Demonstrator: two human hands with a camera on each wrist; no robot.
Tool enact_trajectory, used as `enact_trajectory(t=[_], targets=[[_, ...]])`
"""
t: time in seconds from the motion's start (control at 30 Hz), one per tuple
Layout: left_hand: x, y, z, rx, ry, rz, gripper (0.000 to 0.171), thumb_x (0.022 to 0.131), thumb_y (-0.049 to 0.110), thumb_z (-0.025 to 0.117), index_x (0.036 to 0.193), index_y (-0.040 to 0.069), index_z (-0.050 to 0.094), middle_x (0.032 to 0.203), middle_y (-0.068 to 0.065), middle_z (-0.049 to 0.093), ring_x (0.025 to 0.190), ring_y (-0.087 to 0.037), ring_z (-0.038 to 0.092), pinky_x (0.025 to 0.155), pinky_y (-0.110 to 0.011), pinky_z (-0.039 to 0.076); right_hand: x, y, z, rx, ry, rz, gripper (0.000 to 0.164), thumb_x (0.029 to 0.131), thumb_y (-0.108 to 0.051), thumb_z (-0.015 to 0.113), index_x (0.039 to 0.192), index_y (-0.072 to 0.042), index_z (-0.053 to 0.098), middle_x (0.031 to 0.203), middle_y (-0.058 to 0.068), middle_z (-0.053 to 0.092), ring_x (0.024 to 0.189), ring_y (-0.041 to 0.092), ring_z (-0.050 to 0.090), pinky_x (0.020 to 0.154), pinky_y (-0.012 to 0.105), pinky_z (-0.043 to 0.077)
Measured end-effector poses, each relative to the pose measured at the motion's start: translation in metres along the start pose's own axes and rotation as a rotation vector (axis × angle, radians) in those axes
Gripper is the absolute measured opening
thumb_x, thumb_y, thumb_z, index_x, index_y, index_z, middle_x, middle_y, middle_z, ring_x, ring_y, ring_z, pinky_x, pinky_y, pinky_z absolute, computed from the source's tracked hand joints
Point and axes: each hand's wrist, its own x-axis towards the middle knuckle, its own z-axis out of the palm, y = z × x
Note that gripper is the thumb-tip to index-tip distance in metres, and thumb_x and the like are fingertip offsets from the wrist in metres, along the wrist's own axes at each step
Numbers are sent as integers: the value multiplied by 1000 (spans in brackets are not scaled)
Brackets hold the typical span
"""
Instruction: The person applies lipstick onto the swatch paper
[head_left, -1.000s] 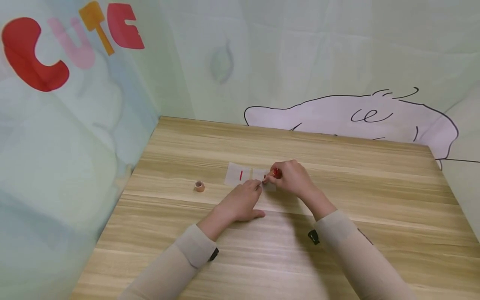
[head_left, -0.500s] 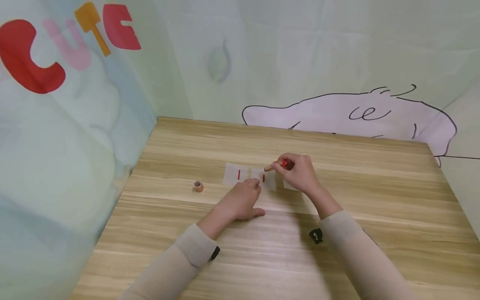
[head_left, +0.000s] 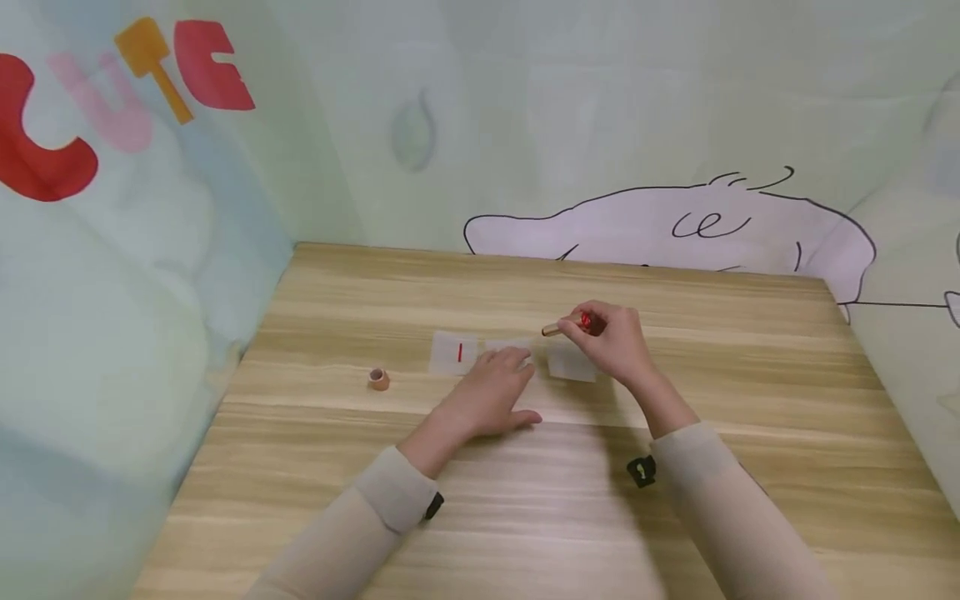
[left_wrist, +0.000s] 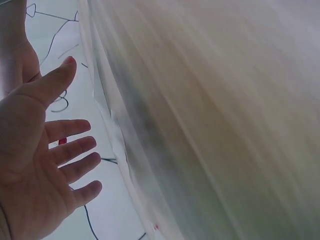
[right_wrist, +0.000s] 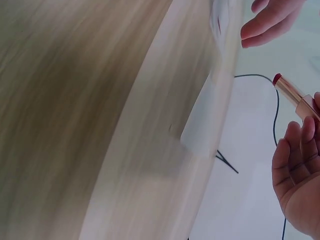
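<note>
My right hand [head_left: 611, 342] pinches a lipstick [head_left: 553, 330] above the table, its tip pointing left. In the right wrist view the lipstick [right_wrist: 287, 87] shows a dark red end and a rose-gold tube. Three pieces of white paper lie in a row. The left paper [head_left: 444, 353] bears a short red stroke [head_left: 461, 352]. Over the middle paper [head_left: 498, 343] lie the fingers of my left hand [head_left: 491, 392], hiding most of it. No marks show on the right paper [head_left: 572, 365], partly below the right hand. Loosely spread fingers of the left hand [left_wrist: 45, 150] appear in the left wrist view.
A small rose-gold lipstick cap [head_left: 378, 380] stands on the wooden table [head_left: 375, 517], left of the papers. Printed cloth walls [head_left: 555, 108] rise behind the table and along its left side.
The right hand has lifted the lipstick off the middle paper and moved right, uncovering the right paper. The middle paper's red stroke, visible half a second ago, is now hidden under the left hand.
</note>
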Motion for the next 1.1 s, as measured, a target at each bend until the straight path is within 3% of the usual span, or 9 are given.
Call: enact_trajectory(t=[0.6,0.87,1.1], targets=[[29,19,13,46,-43,64,74,93,54,68,143,2,55,155,-16,42,145,-29,37,120,-44,28,-12,19,-18,-33,18,15,18,90,-20,79,85,-5,70,73,4,65,63,17,58,52,20,46],[37,24,18,55,-77,97,72,92,53,69,138,-2,58,153,-18,45,141,-30,44,117,-39,35,-14,28,-22,-49,28,-8,18,90,-20,80,87,-3,73,73,4,66,62,15,57,53,18,44],[43,29,20,40,-90,103,73,93,52,69,141,-2,56,154,-17,44,142,-29,43,117,-38,35,-16,36,-26,-93,26,-5,19,88,-19,80,88,-2,72,72,4,66,62,15,56,54,20,45]])
